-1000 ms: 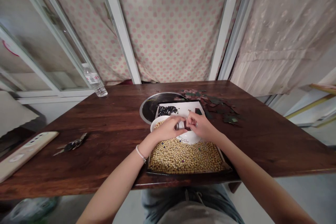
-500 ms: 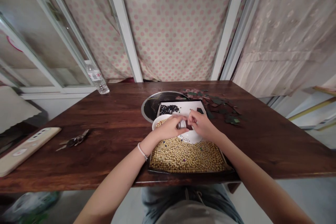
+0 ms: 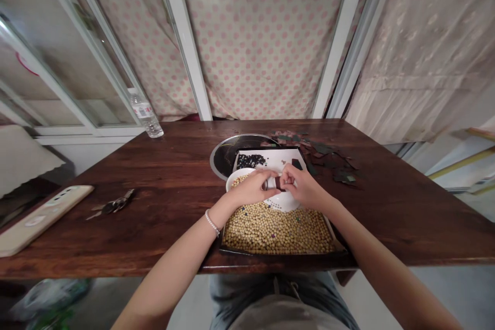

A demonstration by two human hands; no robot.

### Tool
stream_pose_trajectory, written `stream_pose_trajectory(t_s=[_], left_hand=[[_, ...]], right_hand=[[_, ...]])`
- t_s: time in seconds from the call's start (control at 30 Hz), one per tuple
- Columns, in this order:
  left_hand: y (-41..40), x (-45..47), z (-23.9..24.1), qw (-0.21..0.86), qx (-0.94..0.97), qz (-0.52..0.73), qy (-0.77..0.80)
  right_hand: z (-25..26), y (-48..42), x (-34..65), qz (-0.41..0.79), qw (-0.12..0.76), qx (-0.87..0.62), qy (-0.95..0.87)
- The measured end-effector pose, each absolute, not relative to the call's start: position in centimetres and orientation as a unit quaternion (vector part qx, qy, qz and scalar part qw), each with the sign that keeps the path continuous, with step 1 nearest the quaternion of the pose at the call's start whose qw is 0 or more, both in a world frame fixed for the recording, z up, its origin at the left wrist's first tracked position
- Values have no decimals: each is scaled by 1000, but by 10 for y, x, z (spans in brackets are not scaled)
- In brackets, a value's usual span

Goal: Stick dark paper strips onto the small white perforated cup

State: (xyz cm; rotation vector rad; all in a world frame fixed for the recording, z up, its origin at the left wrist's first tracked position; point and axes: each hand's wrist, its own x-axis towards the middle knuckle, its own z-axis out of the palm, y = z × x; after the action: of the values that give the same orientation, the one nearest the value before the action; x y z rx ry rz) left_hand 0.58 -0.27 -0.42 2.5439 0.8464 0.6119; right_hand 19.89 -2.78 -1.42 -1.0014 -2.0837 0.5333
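Along the middle of the near edge of the dark wooden table (image 3: pixel 390 206) lies a shallow black-rimmed tray (image 3: pixel 247 253), its near side just beside the table's own edge. Yellow beads (image 3: pixel 278 232) spread across the tray's near half, up to both near corners; dark beads (image 3: pixel 251 160) lie heaped in its far left corner. Past the tray's far right corner, dark red and green scraps (image 3: pixel 323 148) are scattered over the table.

Both hands meet over the tray's middle. The left hand (image 3: pixel 253 186) comes from the near left corner, thumb and fingers apart in a curve that faces right. The right hand (image 3: pixel 303 185) comes from the near right corner, fingers curled and drawn together. White dishware (image 3: pixel 284 203) shows beneath them; whether it is one dish or two is unclear.

Smallest, and the hinge of it all, is the brown piece (image 3: pixel 279 183) between the hands: right of the left fingertips, just left of the right fingers, which are nearer. Whether either hand clamps it cannot be told. The right fingers cover one side, so its long axis is uncertain too.
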Motion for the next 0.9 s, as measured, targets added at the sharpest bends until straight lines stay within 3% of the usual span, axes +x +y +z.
stream_pose_trajectory(t_s=[0.67,0.9], left_hand=[[-1,6,-6,185,910,217,301],[-2,5,-6,178,909,216,308]], right_hand=[[-23,-9,194,154,410,-435,-787],[-16,-25,198,155,376,-414,-814]])
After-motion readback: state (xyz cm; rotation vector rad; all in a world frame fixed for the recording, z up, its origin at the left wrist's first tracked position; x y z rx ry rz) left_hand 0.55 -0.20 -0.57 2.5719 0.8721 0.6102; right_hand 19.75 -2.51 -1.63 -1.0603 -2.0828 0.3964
